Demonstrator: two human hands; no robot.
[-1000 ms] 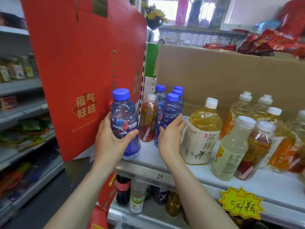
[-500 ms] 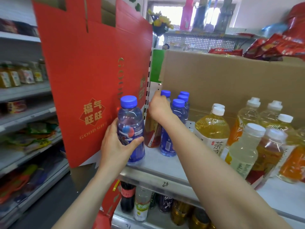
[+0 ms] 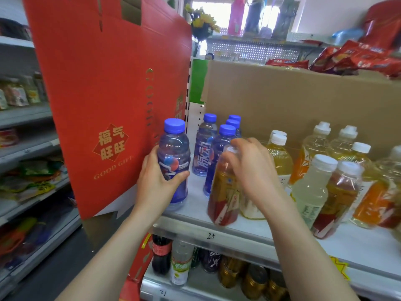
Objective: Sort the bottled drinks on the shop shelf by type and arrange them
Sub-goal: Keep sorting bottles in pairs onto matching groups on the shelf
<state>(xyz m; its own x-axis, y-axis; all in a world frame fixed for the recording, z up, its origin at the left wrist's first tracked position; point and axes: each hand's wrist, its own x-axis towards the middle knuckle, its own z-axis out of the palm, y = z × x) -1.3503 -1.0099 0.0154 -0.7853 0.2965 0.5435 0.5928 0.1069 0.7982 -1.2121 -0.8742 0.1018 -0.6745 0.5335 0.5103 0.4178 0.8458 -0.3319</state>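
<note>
At the shelf's [image 3: 238, 228] front left corner, the left hand [image 3: 155, 185] is wrapped round a blue-capped bottle [image 3: 173, 157] standing upright, just beside the red gift box [image 3: 104, 94]. The right hand [image 3: 252, 168] grips the neck of an amber tea bottle [image 3: 223, 198], fingers curled over its cap. The bottle hangs below the palm, tilted, its base at the front edge. Four more blue bottles [image 3: 205, 146] stand behind, between the two hands.

Open strip of bare shelf [image 3: 195, 192] between held blue bottle [image 3: 173, 161] and blue-capped cluster [image 3: 219, 148]; more bare shelf along front right. Walled left by red gift box [image 3: 104, 101], behind by cardboard box [image 3: 303, 98], right by crowded tea bottles [image 3: 338, 181]. Tilted amber bottle [image 3: 224, 196] just before cluster.
</note>
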